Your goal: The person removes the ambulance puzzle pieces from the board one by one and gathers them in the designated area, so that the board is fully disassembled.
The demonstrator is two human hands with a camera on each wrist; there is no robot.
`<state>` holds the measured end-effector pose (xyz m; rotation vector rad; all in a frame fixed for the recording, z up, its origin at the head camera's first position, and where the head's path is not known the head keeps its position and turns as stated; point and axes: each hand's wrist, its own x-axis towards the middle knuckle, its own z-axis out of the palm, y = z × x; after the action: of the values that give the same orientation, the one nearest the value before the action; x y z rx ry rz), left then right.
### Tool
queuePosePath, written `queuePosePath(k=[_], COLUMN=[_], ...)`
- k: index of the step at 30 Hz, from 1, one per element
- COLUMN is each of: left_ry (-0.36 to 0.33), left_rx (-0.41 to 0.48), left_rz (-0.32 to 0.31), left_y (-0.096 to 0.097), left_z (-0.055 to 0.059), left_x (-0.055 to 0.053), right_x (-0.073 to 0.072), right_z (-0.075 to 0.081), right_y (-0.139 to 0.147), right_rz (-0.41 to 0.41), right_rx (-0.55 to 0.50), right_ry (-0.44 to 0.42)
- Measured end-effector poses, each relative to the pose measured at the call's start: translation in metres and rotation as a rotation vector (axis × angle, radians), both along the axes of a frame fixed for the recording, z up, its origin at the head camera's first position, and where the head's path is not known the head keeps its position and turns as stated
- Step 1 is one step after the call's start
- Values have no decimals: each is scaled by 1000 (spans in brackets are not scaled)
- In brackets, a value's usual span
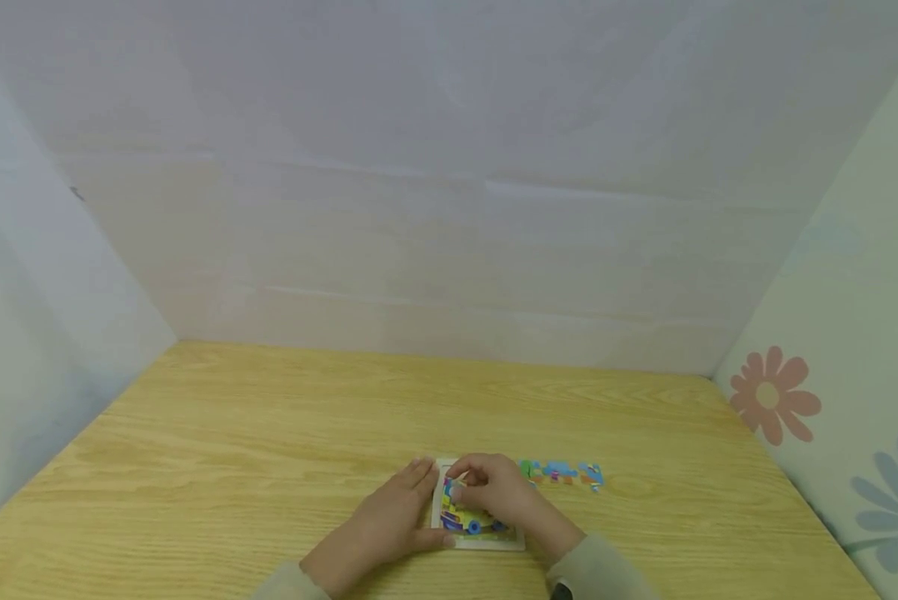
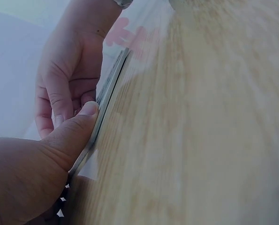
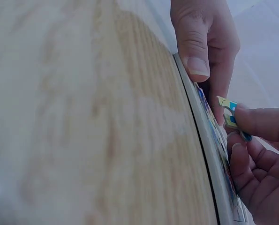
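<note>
A small puzzle board [image 1: 490, 545] with a pale rim and a colourful, partly covered picture lies near the table's front edge. My left hand [image 1: 392, 517] rests along its left side with fingers extended, and the thumb [image 3: 198, 68] presses on the near rim. Above the board, my right hand [image 1: 501, 492] pinches a puzzle piece [image 3: 231, 107] in yellow and blue between thumb and fingers. The piece is tilted in the right wrist view, apart from the board's surface. From the left wrist view, the right hand's fingers hide the piece.
Several loose puzzle pieces [image 1: 559, 472], blue, green and orange, lie on the wooden table [image 1: 269, 433] just right of the board. Pale walls stand behind and at both sides; a red flower [image 1: 775, 396] decorates the right one.
</note>
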<state>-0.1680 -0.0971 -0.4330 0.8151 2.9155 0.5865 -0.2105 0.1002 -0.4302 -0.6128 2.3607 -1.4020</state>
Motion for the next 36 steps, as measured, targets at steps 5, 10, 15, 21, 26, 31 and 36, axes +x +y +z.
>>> queuePosePath(k=[5,10,15,21,26,31,36], left_ry=[-2,-4,-1,0,-4,3,9], left_rx=[8,-10,-18,-23,-17,-23,-16], left_rz=[2,4,9,14,17,22,25], left_y=[0,1,1,1,1,2,2], left_z=[-1,-2,-3,-4,-4,-4,-3], left_x=[0,0,-1,-2,-2,-1,0], right_x=[0,1,3,5,7,11,12], right_z=[-2,-1,2,6,9,14,15], right_y=[3,5,7,11,16,20,28], right_rz=[-19,-44,-112,-160,-188,-235,-260], right_rx=[-59,-138,-196,-248,-232,-225,-239], right_ry=[-51,-93,-135,-143,-122,-107,-108])
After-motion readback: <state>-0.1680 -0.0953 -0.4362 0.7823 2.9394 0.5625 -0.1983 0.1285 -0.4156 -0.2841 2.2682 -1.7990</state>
